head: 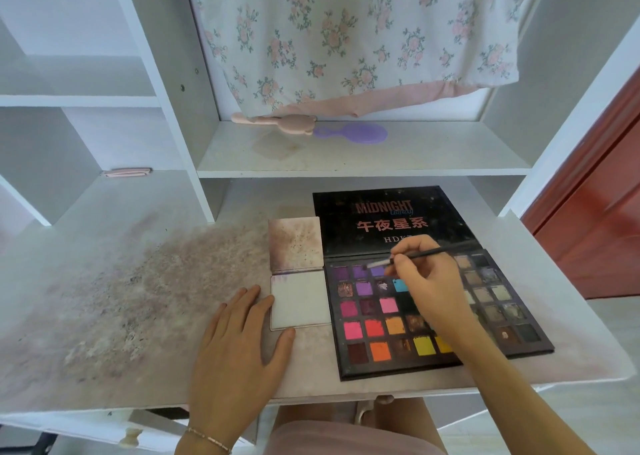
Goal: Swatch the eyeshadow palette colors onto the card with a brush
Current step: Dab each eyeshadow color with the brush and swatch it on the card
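An open black eyeshadow palette [377, 337] lies on the desk, its lid flat behind it and many coloured pans showing. My right hand [426, 281] grips a thin black brush [419, 254]; the bristles rest on a purple pan in the top row. Left of the palette lies a white card [298, 302] with a faint purple smear along its top edge. A second, stained card [296, 243] sits just behind it. My left hand [242, 344] lies flat on the desk, with fingertips and thumb touching the white card's left and lower edges.
The white desk [104, 281] is dusted with powder stains on its left half. On the shelf behind lie a pink brush [277, 122] and a purple hand mirror [356, 133]. A floral cloth [346, 32] hangs above. A red door [595, 219] stands at right.
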`<state>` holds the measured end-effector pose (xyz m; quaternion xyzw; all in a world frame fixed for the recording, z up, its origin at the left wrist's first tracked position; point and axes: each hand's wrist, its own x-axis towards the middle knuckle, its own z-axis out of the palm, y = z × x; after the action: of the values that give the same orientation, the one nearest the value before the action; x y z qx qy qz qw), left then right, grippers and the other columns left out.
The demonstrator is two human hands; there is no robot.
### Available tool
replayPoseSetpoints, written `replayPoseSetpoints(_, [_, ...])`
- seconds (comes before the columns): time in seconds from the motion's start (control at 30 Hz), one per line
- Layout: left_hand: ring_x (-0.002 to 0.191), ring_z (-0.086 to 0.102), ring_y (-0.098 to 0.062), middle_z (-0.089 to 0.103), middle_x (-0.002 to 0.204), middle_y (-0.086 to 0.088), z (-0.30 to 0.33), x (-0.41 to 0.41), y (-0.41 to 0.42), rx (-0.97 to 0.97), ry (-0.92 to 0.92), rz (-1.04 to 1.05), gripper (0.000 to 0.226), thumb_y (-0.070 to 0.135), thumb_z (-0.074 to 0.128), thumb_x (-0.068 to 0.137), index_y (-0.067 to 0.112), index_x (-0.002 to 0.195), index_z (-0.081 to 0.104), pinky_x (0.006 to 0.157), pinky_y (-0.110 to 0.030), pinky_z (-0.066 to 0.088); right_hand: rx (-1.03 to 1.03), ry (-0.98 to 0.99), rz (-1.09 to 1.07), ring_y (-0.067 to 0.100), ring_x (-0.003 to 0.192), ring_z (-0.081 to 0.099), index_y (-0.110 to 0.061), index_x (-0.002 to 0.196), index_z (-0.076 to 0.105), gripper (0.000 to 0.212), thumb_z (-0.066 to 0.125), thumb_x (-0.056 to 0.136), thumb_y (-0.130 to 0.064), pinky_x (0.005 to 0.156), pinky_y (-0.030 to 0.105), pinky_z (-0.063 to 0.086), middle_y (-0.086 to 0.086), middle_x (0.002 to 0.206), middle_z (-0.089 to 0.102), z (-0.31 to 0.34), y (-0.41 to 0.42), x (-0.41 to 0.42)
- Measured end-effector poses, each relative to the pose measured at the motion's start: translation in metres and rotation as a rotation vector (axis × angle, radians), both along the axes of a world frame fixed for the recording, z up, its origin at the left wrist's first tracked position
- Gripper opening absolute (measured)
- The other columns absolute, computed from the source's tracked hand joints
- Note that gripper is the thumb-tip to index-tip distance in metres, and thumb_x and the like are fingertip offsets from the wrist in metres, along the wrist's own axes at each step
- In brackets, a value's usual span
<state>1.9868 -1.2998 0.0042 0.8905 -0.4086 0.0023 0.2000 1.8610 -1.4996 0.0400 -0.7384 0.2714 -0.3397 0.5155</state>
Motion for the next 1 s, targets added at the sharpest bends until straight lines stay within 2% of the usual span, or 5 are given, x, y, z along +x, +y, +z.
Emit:
replayPoseSetpoints(0.23, [0.123, 0.050, -0.023, 0.056, 0.129, -0.004, -0.001, 0.000, 0.001, -0.002, 0.012, -0.002, 0.057, 0.053, 0.039, 0.082, 0.015, 0.117, 0.061, 0.104, -0.037, 0.028, 0.044, 0.059, 0.151, 0.013, 0.076, 0.064, -0.024, 0.079, 0.059, 0.017, 0.058, 0.084, -0.008, 0.070, 0.026, 0.054, -0.001, 0.074, 0.066, -0.004, 0.024, 0.048])
replayPoseSetpoints(0.33, [0.127, 0.045, -0.019, 0.053, 0.133, 0.000, 0.000, 0.001, 0.001, 0.006, 0.031, 0.004, 0.055, 0.053, 0.042, 0.082, 0.019, 0.121, 0.059, 0.105, -0.032, 0.023, 0.068, 0.075, 0.188, 0.011, 0.077, 0.065, -0.022, 0.079, 0.059, 0.016, 0.057, 0.084, -0.007, 0.072, 0.021, 0.054, 0.001, 0.076, 0.066, -0.005, 0.028, 0.063])
replayPoseSetpoints(0.47, [0.116, 0.056, -0.024, 0.061, 0.122, -0.004, 0.001, 0.000, 0.000, 0.007, -0.031, 0.004, 0.046, 0.045, 0.053, 0.078, 0.016, 0.111, 0.065, 0.098, -0.039, 0.034, 0.058, 0.075, 0.192, 0.001, 0.073, 0.064, -0.021, 0.078, 0.059, 0.018, 0.054, 0.086, -0.005, 0.068, 0.013, 0.050, -0.001, 0.075, 0.065, -0.008, 0.029, 0.069])
replayPoseSetpoints(0.63, [0.114, 0.058, -0.025, 0.062, 0.120, -0.005, -0.001, 0.000, 0.000, -0.005, -0.073, 0.002, 0.052, 0.049, 0.039, 0.081, 0.015, 0.110, 0.065, 0.099, -0.042, 0.031, 0.027, 0.095, 0.182, -0.004, 0.071, 0.062, -0.023, 0.078, 0.057, 0.019, 0.055, 0.086, -0.007, 0.062, 0.006, 0.045, -0.004, 0.075, 0.065, -0.012, 0.028, 0.069])
replayPoseSetpoints(1.0, [0.115, 0.057, -0.024, 0.062, 0.121, -0.006, -0.003, 0.001, -0.001, -0.020, -0.092, -0.002, 0.049, 0.048, 0.041, 0.081, 0.015, 0.110, 0.065, 0.100, -0.042, 0.029, -0.038, 0.167, 0.193, 0.011, 0.079, 0.063, -0.030, 0.075, 0.055, 0.022, 0.056, 0.086, -0.010, 0.068, 0.011, 0.050, -0.002, 0.080, 0.065, -0.015, 0.026, 0.071])
